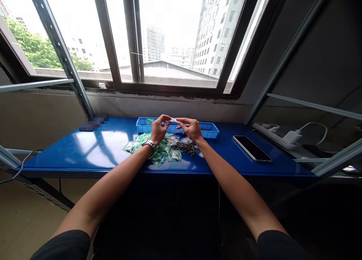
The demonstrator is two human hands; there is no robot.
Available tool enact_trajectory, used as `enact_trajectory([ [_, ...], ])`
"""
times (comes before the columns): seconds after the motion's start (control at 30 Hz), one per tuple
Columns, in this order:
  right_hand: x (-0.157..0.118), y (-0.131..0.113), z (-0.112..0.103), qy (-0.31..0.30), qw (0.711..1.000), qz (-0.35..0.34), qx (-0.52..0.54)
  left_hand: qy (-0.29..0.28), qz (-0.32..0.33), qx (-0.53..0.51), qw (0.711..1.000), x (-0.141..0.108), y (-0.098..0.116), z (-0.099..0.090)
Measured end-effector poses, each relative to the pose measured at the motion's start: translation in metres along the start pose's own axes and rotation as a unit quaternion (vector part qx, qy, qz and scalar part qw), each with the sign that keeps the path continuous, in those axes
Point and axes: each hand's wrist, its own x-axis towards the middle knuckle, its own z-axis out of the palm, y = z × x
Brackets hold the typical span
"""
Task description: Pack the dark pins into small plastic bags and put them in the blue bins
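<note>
While the left hand [159, 130] and right hand [191, 128] meet above the bench, each pinches a small clear plastic bag [173, 120] between thumb and fingertips, the other fingers curled loosely; the bag sits in the narrow gap between them, too small and glossy to show what it holds. It looks light, soft and slippery, best held by its edges with the fingertips. Just beyond the hands lies a blue plastic divided tray [210, 131], and nearer, at the centre of the frame, a loose heap of green-tinted plastic bags [160, 151] beside a pile of slim dark pins [185, 147]. A metal wristwatch [149, 143] circles the left wrist. Right of centre, a smartphone [251, 148] lies on the blue bench [65, 158], and further right sit a power strip [271, 134] and a white charger [292, 136].
</note>
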Motion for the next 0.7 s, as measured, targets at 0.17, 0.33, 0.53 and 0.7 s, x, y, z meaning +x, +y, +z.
enact_trajectory([
  [0.17,-0.0008,-0.0016,-0.0011,-0.009,1.0,0.014,-0.001,-0.003,-0.004,0.003,1.0,-0.0005,-0.0001,0.0007],
  [0.33,-0.001,0.0009,-0.0024,-0.023,0.999,0.025,-0.003,-0.012,-0.038,-0.02,0.999,-0.001,-0.0007,0.0021],
  [0.53,-0.0018,-0.0028,-0.0033,-0.022,1.0,0.02,-0.005,-0.018,-0.055,-0.056,0.997,-0.0015,-0.0025,0.0038],
  [0.7,-0.0001,0.0004,-0.0025,-0.017,1.0,0.013,0.006,-0.026,-0.068,-0.079,0.994,-0.0015,-0.0031,0.0038],
])
